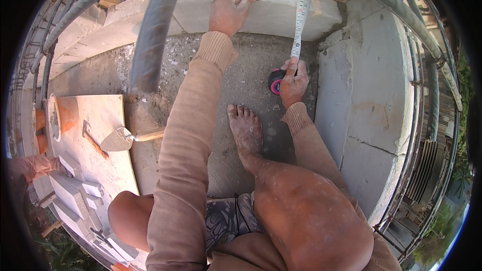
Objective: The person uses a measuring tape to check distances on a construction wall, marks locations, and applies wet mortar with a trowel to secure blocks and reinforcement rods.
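My right hand [294, 84] is closed around a black and pink tape measure [275, 81] above the concrete floor. From it the white tape blade [303, 10] runs up over the low wall of pale blocks [281, 15] and out of the top of the view. My left hand [230, 12] rests against the wall's top edge. Its thumb and fingers pinch another stretch of the white blade, which also passes out at the top edge. Where the two stretches join is out of sight. My bare foot [246, 130] stands on the floor between my arms.
On a pale board [113, 163] at left lie a trowel [119, 139] and a hammer [94, 143], beside an orange bucket [68, 115]. Several cut blocks [73, 195] are stacked lower left. A ribbed steel bar [155, 35] juts in overhead. A block wall [364, 100] stands at right.
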A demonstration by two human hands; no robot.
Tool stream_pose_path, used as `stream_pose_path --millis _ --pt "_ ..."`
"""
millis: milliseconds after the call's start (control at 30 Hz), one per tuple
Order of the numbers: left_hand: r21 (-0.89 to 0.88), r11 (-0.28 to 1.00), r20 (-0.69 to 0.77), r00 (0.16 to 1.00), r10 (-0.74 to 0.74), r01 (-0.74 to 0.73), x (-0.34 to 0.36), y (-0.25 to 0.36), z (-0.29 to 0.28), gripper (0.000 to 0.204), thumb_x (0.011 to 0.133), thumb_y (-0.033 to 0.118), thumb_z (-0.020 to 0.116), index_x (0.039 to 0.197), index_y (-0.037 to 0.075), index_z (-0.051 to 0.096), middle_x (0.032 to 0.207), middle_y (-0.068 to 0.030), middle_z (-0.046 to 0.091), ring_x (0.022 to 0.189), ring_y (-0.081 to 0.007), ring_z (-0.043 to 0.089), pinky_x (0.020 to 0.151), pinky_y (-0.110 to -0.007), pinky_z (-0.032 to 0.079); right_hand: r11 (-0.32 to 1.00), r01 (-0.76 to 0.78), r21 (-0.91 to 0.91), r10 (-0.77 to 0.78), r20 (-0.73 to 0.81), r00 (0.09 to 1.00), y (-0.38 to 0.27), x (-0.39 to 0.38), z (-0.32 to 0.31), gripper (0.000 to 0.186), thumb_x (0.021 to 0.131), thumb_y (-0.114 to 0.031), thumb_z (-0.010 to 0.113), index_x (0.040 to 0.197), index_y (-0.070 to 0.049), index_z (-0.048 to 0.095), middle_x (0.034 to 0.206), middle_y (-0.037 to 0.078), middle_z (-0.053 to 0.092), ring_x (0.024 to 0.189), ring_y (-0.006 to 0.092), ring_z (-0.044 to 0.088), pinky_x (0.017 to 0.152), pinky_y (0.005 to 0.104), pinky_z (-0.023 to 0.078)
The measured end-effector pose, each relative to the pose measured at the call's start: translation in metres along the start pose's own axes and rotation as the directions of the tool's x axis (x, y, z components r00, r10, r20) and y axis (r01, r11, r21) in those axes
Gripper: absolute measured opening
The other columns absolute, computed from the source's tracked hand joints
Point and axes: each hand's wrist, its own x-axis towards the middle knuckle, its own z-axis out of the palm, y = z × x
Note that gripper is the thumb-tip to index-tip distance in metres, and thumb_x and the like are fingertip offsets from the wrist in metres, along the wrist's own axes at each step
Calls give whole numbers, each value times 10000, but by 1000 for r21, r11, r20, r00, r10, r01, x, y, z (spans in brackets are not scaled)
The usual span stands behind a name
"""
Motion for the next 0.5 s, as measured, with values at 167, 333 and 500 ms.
stream_pose_path --millis 167,333,500 --pt "-10 1000 3 1000 -18 18 0 0 0 455 921 464 762 1187 95 782 1017 -240 760 949 -348 759 876 -413 575 1000 -28 -3 28 17 999 -1 0 -1 407 1104 -344 498 893 -12 605 750 115 672 685 234 644 667 378 496" --pt "8 1000 -20 1000 12 -12 0 0 0 452 923 459 762 1189 94 782 1026 -237 761 964 -348 759 881 -412 576 1000 -27 -4 27 14 1000 -2 0 -1 414 1102 -354 499 894 -12 606 748 113 672 677 235 641 666 379 496" --pt "28 1000 -25 1000 11 -11 0 0 0 535 926 484 762 1147 -2 772 1041 -207 780 965 -294 759 894 -373 560 999 -29 -19 29 13 999 -1 0 0 410 1100 -350 503 893 -11 606 750 112 670 678 237 637 666 382 493"
